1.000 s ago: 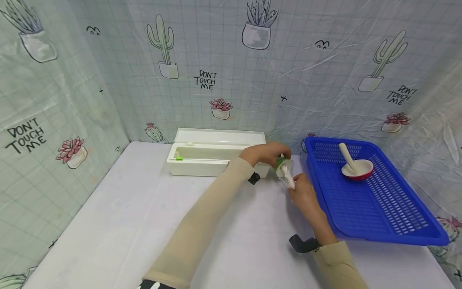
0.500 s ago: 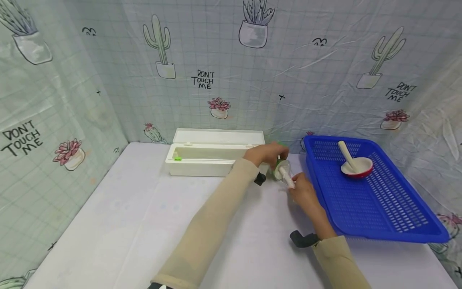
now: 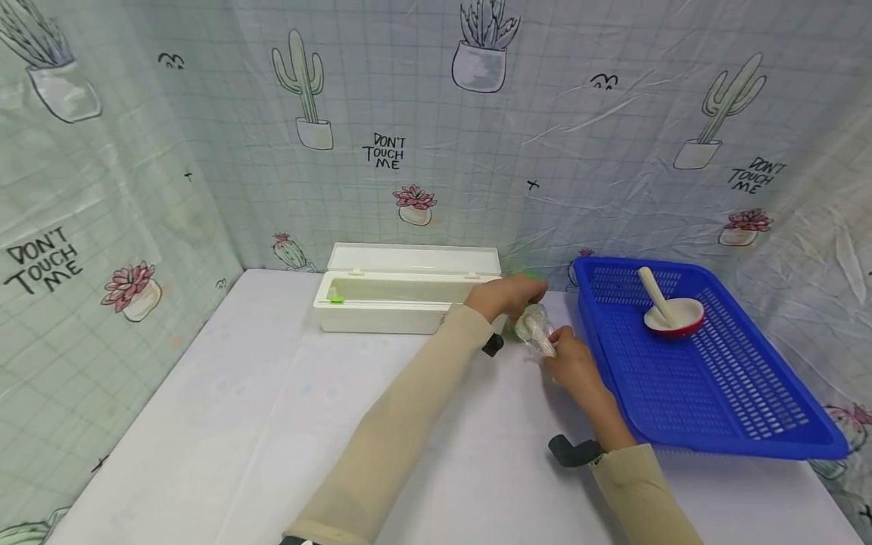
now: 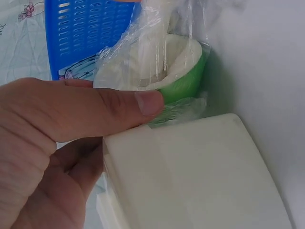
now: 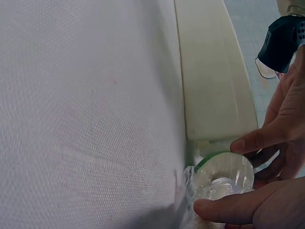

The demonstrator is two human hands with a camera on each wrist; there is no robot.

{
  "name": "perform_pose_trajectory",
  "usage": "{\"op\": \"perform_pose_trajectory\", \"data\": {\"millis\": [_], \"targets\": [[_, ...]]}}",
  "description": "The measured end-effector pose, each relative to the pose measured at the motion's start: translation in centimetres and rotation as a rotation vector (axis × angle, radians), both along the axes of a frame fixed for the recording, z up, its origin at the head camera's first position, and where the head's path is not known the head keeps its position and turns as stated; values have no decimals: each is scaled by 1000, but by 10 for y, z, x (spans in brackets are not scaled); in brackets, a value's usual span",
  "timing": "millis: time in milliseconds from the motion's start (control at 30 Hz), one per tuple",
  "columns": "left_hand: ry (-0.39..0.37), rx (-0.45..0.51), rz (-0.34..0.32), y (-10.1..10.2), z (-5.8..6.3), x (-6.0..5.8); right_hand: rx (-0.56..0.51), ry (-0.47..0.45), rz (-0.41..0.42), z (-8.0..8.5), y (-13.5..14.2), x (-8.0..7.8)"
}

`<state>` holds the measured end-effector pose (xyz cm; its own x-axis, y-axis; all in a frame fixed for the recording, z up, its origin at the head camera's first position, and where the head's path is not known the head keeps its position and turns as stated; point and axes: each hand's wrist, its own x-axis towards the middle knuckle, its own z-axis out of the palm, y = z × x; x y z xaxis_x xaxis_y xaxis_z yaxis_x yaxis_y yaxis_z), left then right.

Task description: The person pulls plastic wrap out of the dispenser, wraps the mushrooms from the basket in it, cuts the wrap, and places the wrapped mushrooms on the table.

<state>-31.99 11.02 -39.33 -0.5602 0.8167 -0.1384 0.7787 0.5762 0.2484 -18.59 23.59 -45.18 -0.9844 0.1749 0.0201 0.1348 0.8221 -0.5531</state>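
Observation:
In the left wrist view, a small bowl, green outside and white inside (image 4: 183,59), sits in clear cling film (image 4: 112,62). A thick white handle (image 4: 155,36) stands out of the bowl inside the film. My left hand (image 3: 509,295) grips the bowl's side through the film, thumb along the rim. With thumb and fingers, my right hand (image 3: 572,362) pinches the wrapped handle's free end. Just left of the bowl stands a long white cling film dispenser box (image 3: 371,322), its lid raised. My left forearm covers part of its front.
A blue plastic basket (image 3: 681,431) stands on the right, close to my right hand. Inside it lies a red-and-white bowl (image 3: 691,314) with a white handle (image 3: 654,291). A green slider (image 3: 337,300) sits at the box's left end. A patterned curtain (image 3: 436,113) backs the white table (image 3: 238,424).
The green bowl has turned so its white opening faces me more, and the film has gathered around it. My left hand has shifted slightly right and down; my right hand stays nearly in place.

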Motion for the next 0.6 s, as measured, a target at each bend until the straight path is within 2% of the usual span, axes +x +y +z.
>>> {"op": "perform_pose_trajectory", "data": {"millis": [200, 400, 600], "targets": [[38, -38, -4, -1, 2, 4, -1, -5, 16, 1, 0, 0], [32, -45, -34, -4, 4, 5, 11, -28, 22, 3, -1, 0], [4, 15, -72, -18, 6, 0, 93, -33, 24, 13, -9, 6]]}}
